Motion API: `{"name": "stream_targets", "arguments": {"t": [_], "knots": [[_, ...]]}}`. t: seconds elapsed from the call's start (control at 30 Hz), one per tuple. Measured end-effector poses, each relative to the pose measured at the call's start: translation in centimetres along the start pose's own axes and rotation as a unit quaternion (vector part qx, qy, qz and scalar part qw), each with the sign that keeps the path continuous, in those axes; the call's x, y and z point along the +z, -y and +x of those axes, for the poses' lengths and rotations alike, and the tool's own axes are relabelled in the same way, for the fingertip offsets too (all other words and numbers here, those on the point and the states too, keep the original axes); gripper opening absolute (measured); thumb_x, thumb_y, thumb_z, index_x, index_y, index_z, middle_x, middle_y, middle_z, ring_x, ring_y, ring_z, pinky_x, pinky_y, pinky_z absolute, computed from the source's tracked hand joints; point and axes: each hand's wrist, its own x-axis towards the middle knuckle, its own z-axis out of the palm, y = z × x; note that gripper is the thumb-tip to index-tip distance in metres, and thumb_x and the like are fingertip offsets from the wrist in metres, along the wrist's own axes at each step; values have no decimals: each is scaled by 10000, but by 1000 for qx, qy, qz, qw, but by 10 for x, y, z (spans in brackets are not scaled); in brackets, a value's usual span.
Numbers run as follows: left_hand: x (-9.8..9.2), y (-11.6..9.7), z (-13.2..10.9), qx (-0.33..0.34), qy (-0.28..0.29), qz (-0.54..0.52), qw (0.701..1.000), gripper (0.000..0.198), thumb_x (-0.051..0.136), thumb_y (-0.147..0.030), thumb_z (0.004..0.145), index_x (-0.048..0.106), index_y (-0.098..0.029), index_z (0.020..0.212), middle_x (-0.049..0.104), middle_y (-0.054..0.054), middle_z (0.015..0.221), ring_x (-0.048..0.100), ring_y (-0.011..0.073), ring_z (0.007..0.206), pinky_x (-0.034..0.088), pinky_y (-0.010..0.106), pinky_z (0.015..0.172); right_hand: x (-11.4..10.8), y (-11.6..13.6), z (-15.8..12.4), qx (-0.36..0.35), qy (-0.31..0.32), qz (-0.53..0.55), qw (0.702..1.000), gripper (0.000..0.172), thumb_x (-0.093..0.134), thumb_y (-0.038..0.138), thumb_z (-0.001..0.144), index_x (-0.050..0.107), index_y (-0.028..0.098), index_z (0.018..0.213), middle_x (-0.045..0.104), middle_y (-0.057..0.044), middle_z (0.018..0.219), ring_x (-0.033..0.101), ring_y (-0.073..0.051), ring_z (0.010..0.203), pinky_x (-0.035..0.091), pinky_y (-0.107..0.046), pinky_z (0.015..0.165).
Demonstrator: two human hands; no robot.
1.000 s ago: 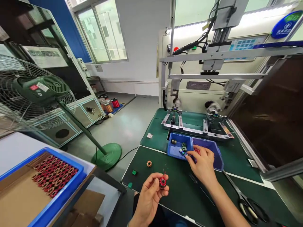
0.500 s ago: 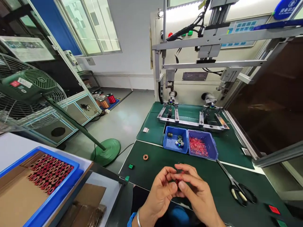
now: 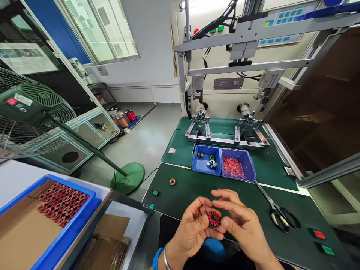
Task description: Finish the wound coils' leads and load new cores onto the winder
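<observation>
A small ring-shaped motor stator (image 3: pixel 214 218) with red windings sits between my hands near the table's front edge, its round face toward me. My left hand (image 3: pixel 194 225) grips it between thumb and fingers at its left side. My right hand (image 3: pixel 240 225) is curled around the other side, the thumb at the stator's right edge and the index and middle fingers arched above it. Another stator (image 3: pixel 172 182), orange-toned, lies flat on the green mat (image 3: pixel 185 195), left of and beyond my hands.
Beyond my hands stand a blue bin (image 3: pixel 206 172) with small parts and a bin of red wire scraps (image 3: pixel 234 167). Scissors (image 3: pixel 281 215) lie right. A winding machine (image 3: pixel 225 140) stands behind. At left, a blue tray (image 3: pixel 91 198) holds rows of stators; a fan (image 3: pixel 30 101) stands behind.
The stator, mostly covered by fingers before, now shows its face. My right thumb and fingers have spread slightly away from the left hand. The whole view has shifted a little.
</observation>
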Motion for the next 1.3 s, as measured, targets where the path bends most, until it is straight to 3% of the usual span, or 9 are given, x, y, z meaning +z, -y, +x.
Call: {"name": "stream_targets", "arguments": {"t": [0.13, 0.27, 0.4, 0.6, 0.73, 0.93, 1.1, 1.3], "knots": [[-1, 2, 0, -9, 17, 0, 1000, 257, 793, -267, 815, 693, -176, 1035, 743, 18, 888, 745, 129, 701, 649, 246, 625, -1, -1, -3, 1, 50, -14, 999, 236, 625, 524, 924, 772, 375, 1033, 729, -42, 1157, 623, -253, 1125, 482, -462, 1014], [-2, 5, -1, -12, 24, 20, 999, 262, 785, -264, 823, 688, -191, 1055, 725, 0, 861, 762, 159, 707, 646, 240, 610, 1, 2, -7, 6, 1, -20, 1000, 200, 643, 451, 931, 754, 319, 829, 748, -18, 1059, 611, -229, 1113, 524, -383, 938], [1, 4, -1, 9, 15, 50, 999, 346, 849, -255, 750, 684, -182, 1045, 705, -1, 889, 747, 143, 697, 626, 204, 588, 7, 5, -10, 7, -46, -51, 998, 264, 612, 431, 951, 701, 278, 755, 745, -29, 985, 602, -249, 1105, 510, -405, 927], [5, 0, -1, 24, 0, 67, 997, 402, 891, -261, 692, 680, -185, 1027, 693, -15, 900, 713, 104, 670, 609, 188, 603, 14, 6, -14, -11, -68, -73, 995, 232, 584, 385, 973, 689, 276, 798, 734, -40, 998, 578, -260, 1138, 491, -428, 943], [2, -2, -3, 22, -8, 66, 998, 341, 836, -288, 766, 676, -206, 1057, 727, 4, 936, 708, 103, 684, 617, 215, 619, 8, 2, -19, -39, -75, -67, 994, 124, 624, 344, 949, 678, 287, 1045, 681, -71, 1185, 528, -270, 1203, 482, -455, 969], [3, -5, -6, 27, -29, 82, 996, 320, 831, -282, 774, 682, -198, 1044, 773, 35, 941, 714, 115, 758, 570, 177, 631, -2, 4, -24, -149, -66, -152, 975, 167, 708, 159, 824, 704, 278, 941, 601, -68, 1183, 474, -297, 1160, 447, -469, 935], [7, -5, -4, 50, -25, 93, 994, 328, 867, -236, 734, 698, -192, 1011, 798, 39, 942, 724, 104, 822, 525, 148, 719, -2, 2, -22, -183, -77, -210, 957, 127, 761, 199, 822, 749, 288, 910, 637, -61, 1104, 491, -288, 1106, 468, -434, 867], [5, -4, -6, 51, -30, 126, 990, 362, 880, -241, 713, 684, -199, 1014, 794, 37, 961, 709, 99, 749, 524, 157, 680, -7, -2, -26, -144, -89, -179, 969, 106, 765, 313, 847, 767, 301, 952, 693, -75, 1057, 536, -293, 1073, 513, -448, 818]]}}
